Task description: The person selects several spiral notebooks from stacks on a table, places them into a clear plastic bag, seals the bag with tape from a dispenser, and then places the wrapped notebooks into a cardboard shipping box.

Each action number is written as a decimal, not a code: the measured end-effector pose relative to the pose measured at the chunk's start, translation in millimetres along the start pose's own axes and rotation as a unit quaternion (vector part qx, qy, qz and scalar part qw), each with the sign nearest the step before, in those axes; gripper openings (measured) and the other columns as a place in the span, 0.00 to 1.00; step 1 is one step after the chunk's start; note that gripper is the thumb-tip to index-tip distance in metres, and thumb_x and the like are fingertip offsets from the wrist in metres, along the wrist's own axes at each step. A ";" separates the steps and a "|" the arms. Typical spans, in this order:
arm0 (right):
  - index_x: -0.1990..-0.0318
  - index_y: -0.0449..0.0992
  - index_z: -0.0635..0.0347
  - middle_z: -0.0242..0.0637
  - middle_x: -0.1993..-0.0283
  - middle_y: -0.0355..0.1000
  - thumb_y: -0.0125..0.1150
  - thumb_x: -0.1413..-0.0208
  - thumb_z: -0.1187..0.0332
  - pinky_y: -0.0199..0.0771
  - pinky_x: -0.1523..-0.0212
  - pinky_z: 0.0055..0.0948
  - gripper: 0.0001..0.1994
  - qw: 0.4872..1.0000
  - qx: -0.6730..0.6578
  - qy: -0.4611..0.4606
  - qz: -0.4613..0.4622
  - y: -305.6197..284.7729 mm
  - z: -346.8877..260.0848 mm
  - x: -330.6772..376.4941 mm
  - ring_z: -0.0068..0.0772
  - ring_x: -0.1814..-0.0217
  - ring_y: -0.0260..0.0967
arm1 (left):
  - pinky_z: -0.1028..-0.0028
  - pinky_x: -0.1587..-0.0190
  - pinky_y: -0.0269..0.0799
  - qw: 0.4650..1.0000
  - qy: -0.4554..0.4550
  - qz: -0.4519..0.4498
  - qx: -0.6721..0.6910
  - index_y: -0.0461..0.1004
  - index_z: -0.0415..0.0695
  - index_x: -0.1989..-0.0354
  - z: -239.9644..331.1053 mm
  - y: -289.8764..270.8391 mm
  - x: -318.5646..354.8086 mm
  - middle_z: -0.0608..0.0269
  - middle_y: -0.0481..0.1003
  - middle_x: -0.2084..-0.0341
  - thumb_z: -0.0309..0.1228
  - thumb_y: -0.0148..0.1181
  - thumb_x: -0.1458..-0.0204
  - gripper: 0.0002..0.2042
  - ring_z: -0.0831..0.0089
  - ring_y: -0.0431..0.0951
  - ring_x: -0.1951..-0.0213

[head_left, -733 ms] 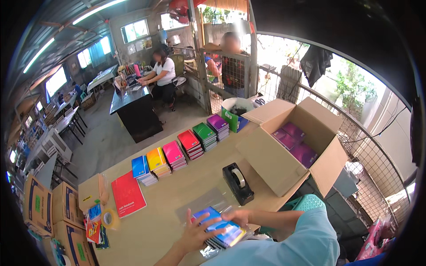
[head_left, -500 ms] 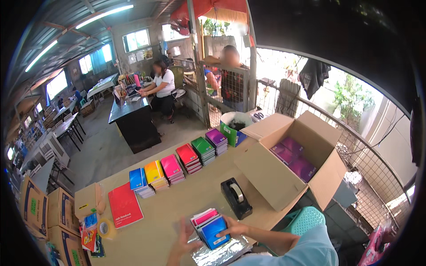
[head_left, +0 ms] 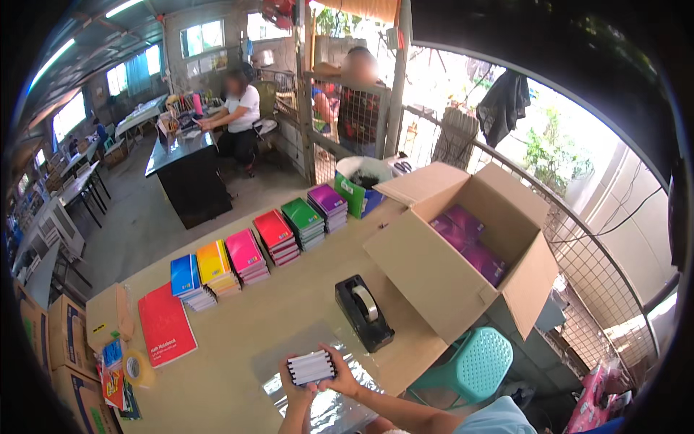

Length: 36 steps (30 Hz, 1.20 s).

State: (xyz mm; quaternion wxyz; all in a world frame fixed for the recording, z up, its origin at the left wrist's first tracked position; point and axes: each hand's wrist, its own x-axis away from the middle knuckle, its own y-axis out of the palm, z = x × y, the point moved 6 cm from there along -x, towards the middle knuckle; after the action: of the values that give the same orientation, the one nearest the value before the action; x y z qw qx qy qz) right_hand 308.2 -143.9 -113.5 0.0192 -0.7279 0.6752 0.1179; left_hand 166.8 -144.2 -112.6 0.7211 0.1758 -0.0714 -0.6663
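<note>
A small stack of notebooks [head_left: 312, 367] is turned with its white page edges up, dark bands showing along the sides. My left hand [head_left: 295, 387] grips its left side and my right hand [head_left: 343, 379] its right side. Beneath them a shiny clear plastic wrapper [head_left: 361, 369] lies on the table. Just beyond my right hand sits a black tape dispenser [head_left: 365, 315] with a roll of tape. A row of notebook stacks in blue [head_left: 186, 275], yellow [head_left: 215, 262], pink [head_left: 244, 249], red [head_left: 275, 228], green [head_left: 300, 215] and purple [head_left: 327, 199] runs along the far edge.
An open carton [head_left: 434, 267] with purple packs inside stands at the right, above a teal stool [head_left: 477, 369]. A large red notebook [head_left: 166, 325], a tape roll [head_left: 135, 367] and cartons [head_left: 72, 340] are at the left. A person sits at a desk [head_left: 184, 159]; another stands behind a mesh gate.
The notebooks in my hands have been tipped from covers up to page edges up. My left hand, apart from them before, now grips them too. The view has shifted.
</note>
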 end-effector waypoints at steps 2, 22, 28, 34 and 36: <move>0.33 0.57 0.61 0.44 0.38 0.64 0.78 0.68 0.40 0.66 0.38 0.37 0.56 0.999 0.041 0.027 -0.015 -1.2 8.6 15.2 0.39 0.36 0.64 | 0.64 0.45 0.71 0.980 0.134 0.046 -0.137 0.59 0.40 0.43 6.1 -9.0 7.6 0.55 0.67 0.50 0.64 0.78 0.80 0.57 0.66 0.71 0.48; 0.38 0.62 0.63 0.44 0.44 0.68 0.75 0.79 0.29 0.67 0.40 0.36 0.61 0.990 0.088 0.080 0.072 -10.3 54.5 35.6 0.37 0.41 0.66 | 0.69 0.60 0.76 0.985 0.046 -0.008 -0.163 0.67 0.38 0.54 -41.5 -30.8 19.4 0.58 0.78 0.62 0.56 0.83 0.79 0.46 0.67 0.79 0.62; 0.41 0.66 0.60 0.41 0.46 0.70 0.75 0.74 0.32 0.68 0.43 0.38 0.54 0.997 0.070 -0.022 0.000 0.7 37.8 25.1 0.40 0.44 0.69 | 0.66 0.51 0.75 0.993 0.030 0.002 -0.115 0.66 0.37 0.50 -27.9 -28.9 27.3 0.52 0.76 0.58 0.64 0.78 0.85 0.54 0.64 0.79 0.56; 0.42 0.66 0.60 0.41 0.49 0.72 0.79 0.77 0.35 0.71 0.45 0.37 0.54 0.997 0.080 -0.011 0.011 -10.4 48.4 19.0 0.36 0.47 0.71 | 0.48 0.33 0.51 0.949 0.201 0.025 -0.240 0.51 0.35 0.31 140.6 28.2 18.3 0.45 0.54 0.33 0.71 0.68 0.73 0.65 0.52 0.56 0.32; 0.42 0.65 0.61 0.39 0.50 0.72 0.84 0.79 0.42 0.71 0.45 0.36 0.54 0.996 0.084 0.011 -0.003 -12.0 41.5 27.9 0.31 0.47 0.69 | 0.45 0.30 0.38 0.692 0.231 -0.226 -0.646 0.45 0.34 0.29 145.0 86.8 27.4 0.37 0.43 0.29 0.73 0.59 0.66 0.64 0.43 0.47 0.29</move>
State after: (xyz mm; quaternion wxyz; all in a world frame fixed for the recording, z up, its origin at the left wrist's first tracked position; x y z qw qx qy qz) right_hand 315.6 -162.4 -160.9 0.0729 -0.7269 0.6808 0.0527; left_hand 201.9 -189.9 48.6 0.4780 -0.1738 0.5871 -0.6298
